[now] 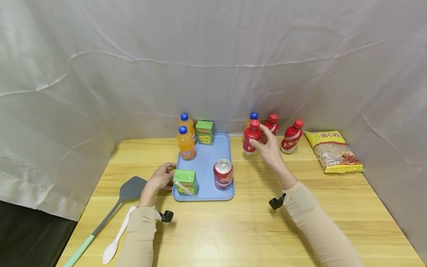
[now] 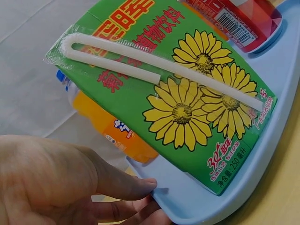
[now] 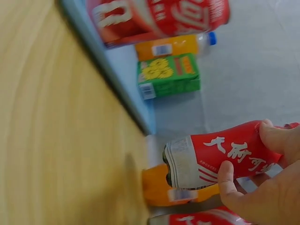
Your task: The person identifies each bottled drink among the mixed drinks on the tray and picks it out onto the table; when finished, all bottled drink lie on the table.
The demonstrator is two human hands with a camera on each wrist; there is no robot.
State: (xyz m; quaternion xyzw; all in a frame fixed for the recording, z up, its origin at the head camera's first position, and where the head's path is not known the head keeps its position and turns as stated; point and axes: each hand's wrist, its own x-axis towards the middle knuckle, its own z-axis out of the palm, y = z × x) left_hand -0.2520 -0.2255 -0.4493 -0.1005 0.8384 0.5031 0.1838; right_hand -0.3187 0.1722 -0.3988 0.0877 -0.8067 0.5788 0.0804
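My right hand (image 1: pixel 269 148) grips a red cola bottle (image 1: pixel 251 137) by its upper part. In the right wrist view the held bottle (image 3: pixel 225 154) is raised off the table, its base apart from the wood. My left hand (image 1: pixel 163 176) holds the left rim of a blue tray (image 1: pixel 208 161), thumb (image 2: pixel 136 185) on the edge and fingers lower down. On the tray near that hand stands a green drink carton (image 2: pixel 187 93) with a wrapped straw. A red cola can (image 1: pixel 222 174) is at the tray's right side. Two orange soda bottles (image 1: pixel 186 144) and another green carton (image 1: pixel 205 132) stand towards its back.
Behind the held bottle are an orange soda bottle (image 1: pixel 247 123) and a red bottle (image 1: pixel 272 124); another red bottle (image 1: pixel 291 137) stands farther right. A yellow pasta bag (image 1: pixel 335 152) lies beyond. At left lie a grey spatula (image 1: pixel 131 188) and a white spoon (image 1: pixel 116 237). Grey cloth (image 1: pixel 213 81) hangs behind.
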